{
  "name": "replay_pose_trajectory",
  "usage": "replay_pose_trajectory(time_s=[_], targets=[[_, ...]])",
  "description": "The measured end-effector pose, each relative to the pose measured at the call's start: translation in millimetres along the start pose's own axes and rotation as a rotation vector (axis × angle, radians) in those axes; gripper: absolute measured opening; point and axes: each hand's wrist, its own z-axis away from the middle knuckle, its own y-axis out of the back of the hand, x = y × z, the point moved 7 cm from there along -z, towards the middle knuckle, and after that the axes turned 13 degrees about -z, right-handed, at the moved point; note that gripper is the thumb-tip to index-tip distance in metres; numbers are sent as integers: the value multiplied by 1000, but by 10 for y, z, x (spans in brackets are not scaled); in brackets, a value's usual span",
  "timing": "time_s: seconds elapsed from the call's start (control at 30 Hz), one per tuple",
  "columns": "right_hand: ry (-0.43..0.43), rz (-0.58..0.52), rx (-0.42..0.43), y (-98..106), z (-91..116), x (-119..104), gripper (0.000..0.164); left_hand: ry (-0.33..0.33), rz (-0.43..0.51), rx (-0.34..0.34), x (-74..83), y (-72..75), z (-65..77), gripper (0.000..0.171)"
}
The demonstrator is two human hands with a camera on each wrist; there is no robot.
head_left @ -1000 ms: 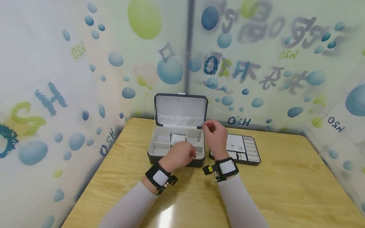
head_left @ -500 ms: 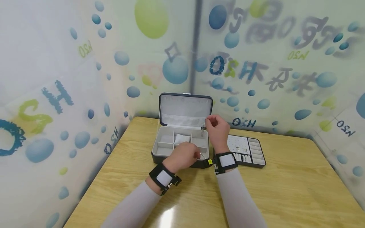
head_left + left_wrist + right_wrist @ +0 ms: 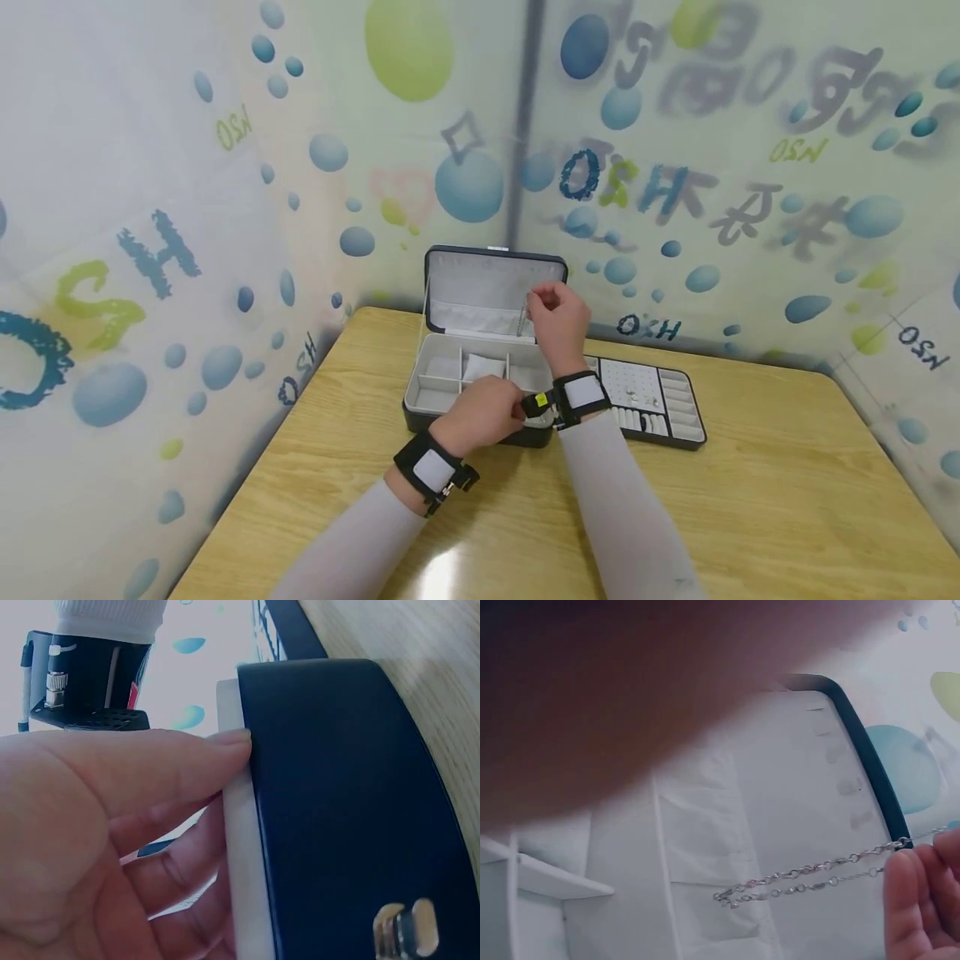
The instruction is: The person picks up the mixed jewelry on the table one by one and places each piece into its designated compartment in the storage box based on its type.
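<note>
A dark jewelry box (image 3: 417, 421) with a pale lining stands open on the table, its lid leaning back. My left hand (image 3: 483, 412) is at its front right; in the left wrist view, the thumb lies on the rim and the curled fingers go behind the front wall (image 3: 330, 787). Above the back right compartment, my right hand (image 3: 561, 321) pinches a silver chain bracelet (image 3: 522, 318). The bracelet (image 3: 802, 871) hangs doubled in front of the lid lining. A small white cushion (image 3: 483, 367) sits in the back middle compartment.
Right of the box lies a dark-edged jewelry tray (image 3: 681, 402) with ring rolls, slots and a dotted panel bearing small earrings (image 3: 633, 396). Both stand on a wooden table (image 3: 750, 500) before patterned walls. The right forearm passes over the tray's left end.
My right hand has risen, lifting the bracelet out of the compartment to the front of the lid. The left hand stays at the box's front. The head view has turned slightly left.
</note>
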Motion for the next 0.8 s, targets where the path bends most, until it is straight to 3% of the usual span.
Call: replay_pose_trajectory(time_s=[0.1,0.2,0.27,0.33,0.43,0.57,0.8], targets=[[11,4,-9,-8,-55,-24,7,-9,13,-36,-58,-19,-3,22],[52,48,-12,-9,-114,-58,8,0,33,-83,-174,-8,-16,15],[62,83,-15,-18,-147,-55,10,22,35,-99,-287,41,-35,7],[60,106,-20,-31,-164,-46,11,61,24,-95,-407,124,-50,11],[55,116,-25,-54,-179,-35,12,99,-69,-32,-544,289,-104,22],[71,117,-7,-49,-189,-37,10,130,-198,87,-602,461,-252,38],[123,142,-22,-49,-198,-88,10,214,-137,218,-706,492,-523,46]])
